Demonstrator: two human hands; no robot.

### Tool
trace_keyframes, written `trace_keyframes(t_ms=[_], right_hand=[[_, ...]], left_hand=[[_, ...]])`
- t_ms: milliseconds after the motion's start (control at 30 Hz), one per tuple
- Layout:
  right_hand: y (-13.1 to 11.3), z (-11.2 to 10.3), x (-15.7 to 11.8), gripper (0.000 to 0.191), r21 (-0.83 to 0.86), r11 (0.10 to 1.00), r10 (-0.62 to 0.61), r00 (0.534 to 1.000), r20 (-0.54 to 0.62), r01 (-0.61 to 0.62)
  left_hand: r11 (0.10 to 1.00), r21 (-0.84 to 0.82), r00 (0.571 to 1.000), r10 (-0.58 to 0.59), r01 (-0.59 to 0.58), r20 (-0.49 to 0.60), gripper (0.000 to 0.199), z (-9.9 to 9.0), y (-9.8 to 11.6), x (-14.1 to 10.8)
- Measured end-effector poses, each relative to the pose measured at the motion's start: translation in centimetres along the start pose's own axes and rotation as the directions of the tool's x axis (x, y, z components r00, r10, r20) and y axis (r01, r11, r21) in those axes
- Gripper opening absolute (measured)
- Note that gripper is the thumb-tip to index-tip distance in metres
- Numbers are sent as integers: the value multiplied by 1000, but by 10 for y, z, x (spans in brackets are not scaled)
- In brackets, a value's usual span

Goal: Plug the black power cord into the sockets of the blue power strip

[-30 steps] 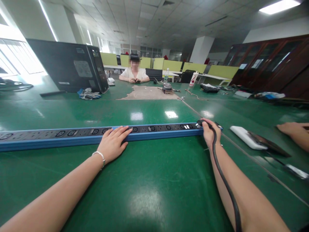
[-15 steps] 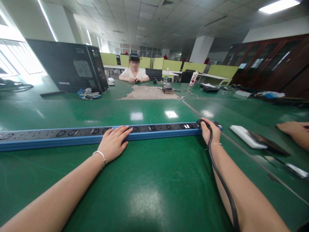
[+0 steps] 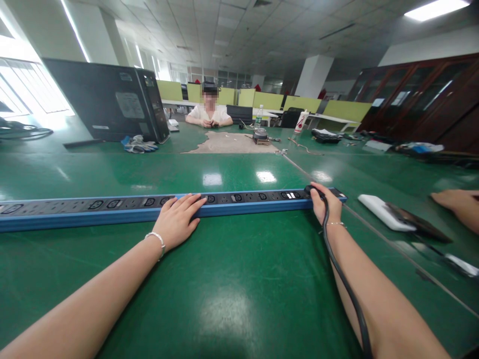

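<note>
A long blue power strip (image 3: 243, 207) with black sockets lies across the green table in front of me. My left hand (image 3: 177, 219) rests flat over the strip's middle, fingers stretched out across its top. At the strip's right end, my right hand (image 3: 324, 202) grips a black power plug (image 3: 309, 189) at a socket. Fingers partly cover the plug, so I cannot tell how deep it sits. Its black cable (image 3: 340, 274) runs down along my right forearm.
Beyond the strip stand a black computer case (image 3: 108, 102) and work gloves (image 3: 138, 144). A seated person (image 3: 208, 112) faces me across the table. To the right lie a white power bank-like block (image 3: 383, 212), a dark flat object (image 3: 419, 222) and another person's hand (image 3: 454, 204).
</note>
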State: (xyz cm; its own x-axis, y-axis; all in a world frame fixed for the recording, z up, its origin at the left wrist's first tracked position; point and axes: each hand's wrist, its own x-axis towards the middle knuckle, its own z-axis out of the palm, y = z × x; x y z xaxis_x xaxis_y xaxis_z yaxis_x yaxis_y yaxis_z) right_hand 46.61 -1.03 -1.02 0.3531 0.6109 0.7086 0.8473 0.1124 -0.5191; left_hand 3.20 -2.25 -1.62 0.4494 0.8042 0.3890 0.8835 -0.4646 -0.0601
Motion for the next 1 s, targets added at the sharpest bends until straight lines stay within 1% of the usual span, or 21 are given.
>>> trace_keyframes(t_ms=[100,333,433,567,733,900,967,1000], right_hand=[[4,1,1,35,17,1000,-5,1000,1,5],[19,0,1,39,-20,999,48,999,-18,-48],[16,0,-1,38,-47,999,22,999,-25,-23],[9,2,-2,38,-118,993,-22,998,52,28],[8,2,-4,38,-160,987,23,998,57,-14],[13,5,-9,35,-114,993,37,998,50,-31],[11,6,-7,33,-56,998,44,999,13,-43],[8,6,-4,33,-3,999,49,998,-35,-50]], left_hand=[[1000,-6,1000,0,0,2,54,-1,0,0],[1000,-2,1000,-5,5,14,54,-1,0,1],[1000,2,1000,0,0,12,54,-1,0,1],[1000,17,1000,3,-3,9,53,-1,0,0],[999,32,1000,16,-17,15,52,-2,2,0],[999,46,1000,23,-23,7,52,-2,9,-1],[999,47,1000,15,-15,2,53,-2,10,-1],[999,46,1000,13,-13,2,53,-2,11,-1]])
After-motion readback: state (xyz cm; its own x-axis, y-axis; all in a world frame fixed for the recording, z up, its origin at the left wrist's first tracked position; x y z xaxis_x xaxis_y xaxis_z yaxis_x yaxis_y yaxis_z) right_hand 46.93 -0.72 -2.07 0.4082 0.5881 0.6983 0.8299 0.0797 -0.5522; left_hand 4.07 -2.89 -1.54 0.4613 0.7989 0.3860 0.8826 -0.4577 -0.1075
